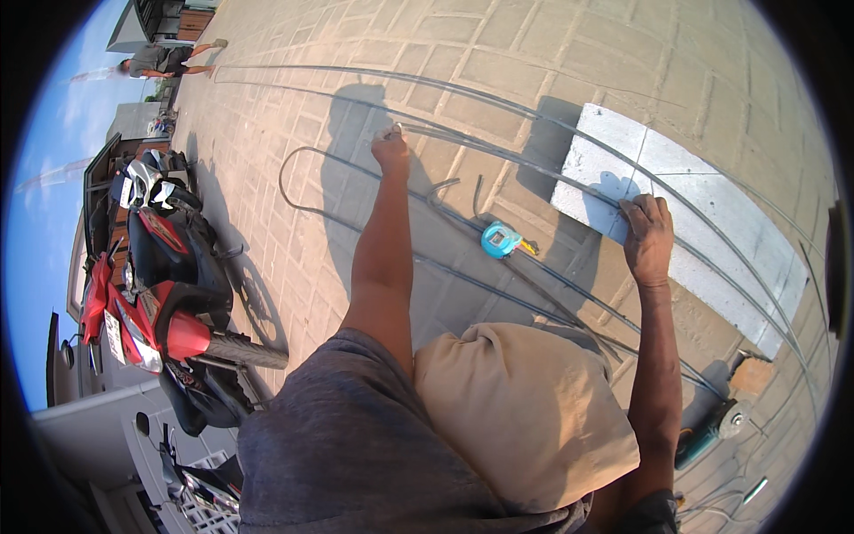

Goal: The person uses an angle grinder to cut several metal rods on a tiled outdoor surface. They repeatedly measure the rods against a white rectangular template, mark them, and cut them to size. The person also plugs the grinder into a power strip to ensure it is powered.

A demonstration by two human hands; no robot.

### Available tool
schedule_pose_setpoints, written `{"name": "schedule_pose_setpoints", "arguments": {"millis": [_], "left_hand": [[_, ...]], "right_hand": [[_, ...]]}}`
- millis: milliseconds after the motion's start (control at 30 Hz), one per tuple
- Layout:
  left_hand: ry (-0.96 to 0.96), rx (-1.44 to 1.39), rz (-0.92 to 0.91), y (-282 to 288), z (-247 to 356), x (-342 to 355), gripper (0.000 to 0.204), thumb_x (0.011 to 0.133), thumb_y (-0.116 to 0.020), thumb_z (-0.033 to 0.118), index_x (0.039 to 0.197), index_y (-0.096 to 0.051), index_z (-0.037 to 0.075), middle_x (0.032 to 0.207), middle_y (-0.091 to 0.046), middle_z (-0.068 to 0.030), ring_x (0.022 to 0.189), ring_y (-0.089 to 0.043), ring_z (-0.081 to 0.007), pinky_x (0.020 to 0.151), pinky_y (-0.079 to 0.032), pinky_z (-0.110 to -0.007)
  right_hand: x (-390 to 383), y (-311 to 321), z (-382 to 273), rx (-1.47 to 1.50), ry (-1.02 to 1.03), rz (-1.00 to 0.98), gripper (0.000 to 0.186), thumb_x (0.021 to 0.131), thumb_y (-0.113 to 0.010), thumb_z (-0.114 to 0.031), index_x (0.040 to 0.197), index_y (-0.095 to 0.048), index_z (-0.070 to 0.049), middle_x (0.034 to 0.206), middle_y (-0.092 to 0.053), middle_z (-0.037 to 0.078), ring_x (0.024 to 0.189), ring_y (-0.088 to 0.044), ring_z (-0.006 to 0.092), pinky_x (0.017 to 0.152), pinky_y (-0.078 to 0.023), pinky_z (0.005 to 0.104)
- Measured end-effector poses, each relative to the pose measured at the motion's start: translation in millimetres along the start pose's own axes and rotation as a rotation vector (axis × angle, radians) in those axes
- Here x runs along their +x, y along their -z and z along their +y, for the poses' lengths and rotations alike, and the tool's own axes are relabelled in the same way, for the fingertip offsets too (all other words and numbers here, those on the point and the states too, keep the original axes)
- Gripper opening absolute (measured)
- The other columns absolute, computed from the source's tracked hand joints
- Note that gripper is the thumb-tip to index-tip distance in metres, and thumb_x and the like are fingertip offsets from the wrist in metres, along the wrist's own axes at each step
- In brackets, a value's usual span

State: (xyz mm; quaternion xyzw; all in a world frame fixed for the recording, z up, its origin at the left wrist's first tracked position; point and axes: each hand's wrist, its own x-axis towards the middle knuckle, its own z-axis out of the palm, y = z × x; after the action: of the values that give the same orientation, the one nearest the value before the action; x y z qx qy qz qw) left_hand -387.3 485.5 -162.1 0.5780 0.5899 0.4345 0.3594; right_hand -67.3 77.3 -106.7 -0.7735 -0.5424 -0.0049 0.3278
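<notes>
My left hand (390, 151) is stretched out to the far side, its fingers closed at the end of a thin grey steel rod (498, 151). That rod runs right and crosses white lightweight blocks (703, 227), where my right hand (649, 233) grips it from above. A second long steel rod (445, 86) passes beyond it, over the same blocks. Nearer me lies a steel rod bent into a long hook (334, 158). A blue tape measure (501, 239) with a bit of yellow blade rests on the paving between my arms, beside short bent rod pieces (480, 200).
An angle grinder (712, 436) lies at the lower right near a brown brick-like piece (752, 375) and loose cable (725, 507). Parked motorbikes (169, 258) line the left side. A person (165, 62) stands at the far left, by the rods' far end.
</notes>
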Motion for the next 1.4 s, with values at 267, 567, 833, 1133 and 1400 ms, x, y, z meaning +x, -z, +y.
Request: {"name": "schedule_pose_setpoints", "arguments": {"millis": [267,567,833,1133,1400], "left_hand": [[0.075,-0.124,-0.014,-14.5,10.1,14.2,0.008,0.095,-0.065,0.003,0.100,-0.069,-0.001,0.083,-0.067,-0.0025,0.072,-0.063,-0.0113,0.060,-0.048,-0.025],[0.248,-0.150,-0.098,-3.2,9.7,16.8,0.011,0.091,-0.074,0.007,0.102,-0.074,0.004,0.090,-0.070,-0.0031,0.075,-0.066,-0.0146,0.062,-0.055,-0.029],[0.235,-0.203,-0.136,-2.2,-1.9,20.7,0.015,0.091,-0.074,0.006,0.107,-0.073,0.004,0.094,-0.071,-0.0048,0.078,-0.068,-0.0163,0.068,-0.057,-0.030],[0.169,-0.037,-0.070,8.0,-39.7,6.4,0.012,0.096,-0.068,0.006,0.106,-0.068,0.001,0.084,-0.069,-0.0039,0.071,-0.064,-0.0121,0.062,-0.051,-0.025],[0.034,-0.088,-0.098,7.4,-0.9,23.2,0.013,0.094,-0.070,0.008,0.103,-0.071,-0.001,0.084,-0.070,-0.0052,0.073,-0.063,-0.0124,0.065,-0.049,-0.027]], "right_hand": [[3.3,3.6,-8.0,0.008,-0.027,0.011,0.019,0.082,-0.061,-0.001,0.098,-0.072,-0.002,0.095,-0.063,0.010,0.087,-0.057,0.0303,0.076,-0.048,0.0401],[2.7,1.5,-6.9,-0.012,-0.017,0.012,0.018,0.083,-0.062,-0.001,0.098,-0.072,-0.003,0.093,-0.062,0.010,0.086,-0.057,0.0294,0.075,-0.049,0.0399],[3.1,2.3,-8.6,0.006,-0.006,0.032,0.017,0.082,-0.062,-0.001,0.097,-0.071,-0.003,0.093,-0.062,0.010,0.085,-0.057,0.0297,0.075,-0.049,0.0404],[-0.2,-1.4,-6.2,-0.008,-0.032,0.014,0.016,0.085,-0.064,-0.010,0.099,-0.072,-0.007,0.096,-0.062,0.007,0.089,-0.057,0.0272,0.076,-0.047,0.0401],[-0.4,0.5,-2.4,-0.021,-0.036,0.001,0.015,0.086,-0.066,-0.011,0.099,-0.073,-0.007,0.094,-0.062,0.006,0.088,-0.057,0.0273,0.077,-0.047,0.0402]]}}
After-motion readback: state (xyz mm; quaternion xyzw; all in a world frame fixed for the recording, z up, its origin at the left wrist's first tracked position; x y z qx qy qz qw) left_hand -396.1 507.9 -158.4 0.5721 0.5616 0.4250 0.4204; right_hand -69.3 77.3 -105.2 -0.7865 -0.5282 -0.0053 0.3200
